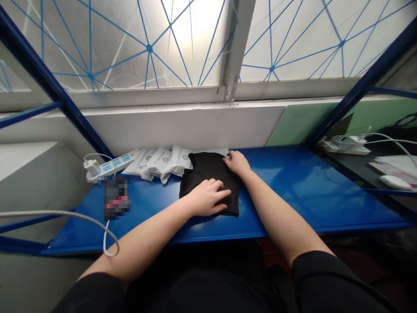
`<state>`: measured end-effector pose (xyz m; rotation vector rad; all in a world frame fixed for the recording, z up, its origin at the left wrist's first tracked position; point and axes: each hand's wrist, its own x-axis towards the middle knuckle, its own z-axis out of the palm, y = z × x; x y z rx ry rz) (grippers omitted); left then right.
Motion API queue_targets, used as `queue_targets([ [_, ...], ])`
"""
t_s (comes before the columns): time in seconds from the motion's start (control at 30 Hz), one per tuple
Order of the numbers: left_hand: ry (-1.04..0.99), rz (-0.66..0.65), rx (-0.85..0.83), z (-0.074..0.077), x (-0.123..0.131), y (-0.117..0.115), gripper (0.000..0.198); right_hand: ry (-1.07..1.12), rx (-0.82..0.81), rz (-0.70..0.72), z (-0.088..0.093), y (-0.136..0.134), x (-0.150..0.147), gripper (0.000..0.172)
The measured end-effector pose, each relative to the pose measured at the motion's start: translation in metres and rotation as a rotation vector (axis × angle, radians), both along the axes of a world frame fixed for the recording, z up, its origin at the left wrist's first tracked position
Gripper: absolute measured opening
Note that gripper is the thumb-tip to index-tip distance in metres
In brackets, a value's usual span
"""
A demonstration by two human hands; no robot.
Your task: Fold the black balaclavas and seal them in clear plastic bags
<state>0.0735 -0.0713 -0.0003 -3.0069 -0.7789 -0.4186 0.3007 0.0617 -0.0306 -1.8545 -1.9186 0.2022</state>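
Left hand [206, 198], right hand [237, 163] on black cloth [208, 171]

A blue metal shelf [293, 191] is carrying a folded black cloth [208, 169], which is lying beneath the left hand [206, 198] and right hand [237, 163]. White packets [159, 165] are lying just beyond the left hand, with a power strip [110, 165] and a blurred object [116, 198] resting farther left of it.

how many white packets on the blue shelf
3 white packets, in a row along the wall: the leftmost by the power strip, the middle one, and the rightmost against the black cloth. A pale edge behind the cloth may be another.
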Motion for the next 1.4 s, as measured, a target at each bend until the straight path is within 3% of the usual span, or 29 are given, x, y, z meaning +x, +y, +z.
queue_targets([
  [0.13, 0.091, -0.085, 0.0, -0.007, 0.013, -0.006, 0.052, -0.082, -0.18, -0.058, 0.006, -0.005, -0.003, 0.038],
  [0.27, 0.144, -0.123, 0.012, -0.007, 0.019, -0.005, 0.067, -0.065, -0.192, -0.106, 0.009, -0.009, -0.006, 0.05],
  [0.47, 0.199, -0.188, 0.126, -0.006, 0.024, -0.01, 0.039, -0.006, -0.21, -0.231, 0.018, -0.014, -0.006, 0.062],
  [0.53, 0.209, -0.189, 0.16, -0.004, 0.024, -0.012, 0.046, 0.009, -0.204, -0.162, 0.019, -0.014, -0.005, 0.056],
  [0.7, 0.243, -0.142, 0.228, 0.0, 0.019, -0.011, 0.068, 0.231, -0.136, 0.254, 0.009, -0.013, -0.012, 0.021],
  [0.87, 0.237, -0.143, 0.165, -0.002, 0.015, -0.006, 0.044, 0.513, 0.027, 0.379, -0.001, -0.011, -0.025, 0.014],
  [1.0, 0.104, -0.035, 0.022, -0.001, 0.013, -0.005, 0.035, 0.59, 0.079, 0.265, -0.005, -0.007, -0.029, 0.017],
  [1.1, 0.039, 0.08, -0.015, -0.002, 0.013, -0.002, 0.032, 0.403, 0.061, 0.136, -0.006, -0.006, -0.028, 0.017],
  [1.2, -0.015, 0.16, -0.005, -0.005, 0.012, 0.003, 0.022, 0.212, -0.019, 0.11, -0.003, -0.007, -0.026, 0.017],
  [1.3, -0.118, 0.19, -0.072, -0.01, 0.011, 0.007, 0.028, 0.201, -0.029, 0.105, 0.001, -0.008, -0.022, 0.024],
  [1.4, -0.239, 0.152, -0.176, -0.014, 0.011, 0.007, 0.037, 0.226, -0.005, -0.011, 0.005, -0.005, -0.012, 0.024],
])
